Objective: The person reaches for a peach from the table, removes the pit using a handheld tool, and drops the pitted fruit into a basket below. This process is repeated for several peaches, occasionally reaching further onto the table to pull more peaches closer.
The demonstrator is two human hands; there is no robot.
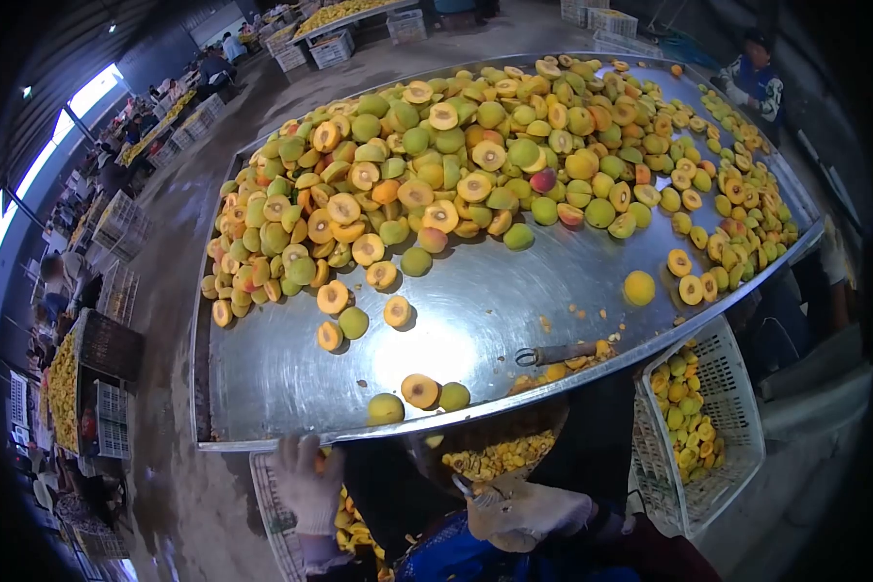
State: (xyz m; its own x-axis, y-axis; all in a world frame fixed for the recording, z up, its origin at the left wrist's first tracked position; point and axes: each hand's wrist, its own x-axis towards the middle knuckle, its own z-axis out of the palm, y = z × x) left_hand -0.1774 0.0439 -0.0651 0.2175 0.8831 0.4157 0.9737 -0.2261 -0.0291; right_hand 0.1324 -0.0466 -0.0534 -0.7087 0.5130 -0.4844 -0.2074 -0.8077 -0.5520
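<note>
My left hand (308, 487), in a pale work glove, is held open with its fingers apart at the near table edge, above a crate of peach halves (347, 519). My right hand (522, 512), also gloved, is closed around a pitting tool (463, 485); only its metal tip shows clearly. Just beyond that hand, a container of yellow peach scraps (500, 456) sits under the table edge. Close to the edge on the metal table (262, 378) lie a halved peach (420, 391) and two rounded peach pieces (386, 408).
A large heap of halved peaches (446, 165) covers the table's far side. A second pitting tool (558, 354) with a metal loop lies near the front edge beside scraps. A white crate (723, 427) of peach halves stands right. Another person (755, 82) stands at the far right corner.
</note>
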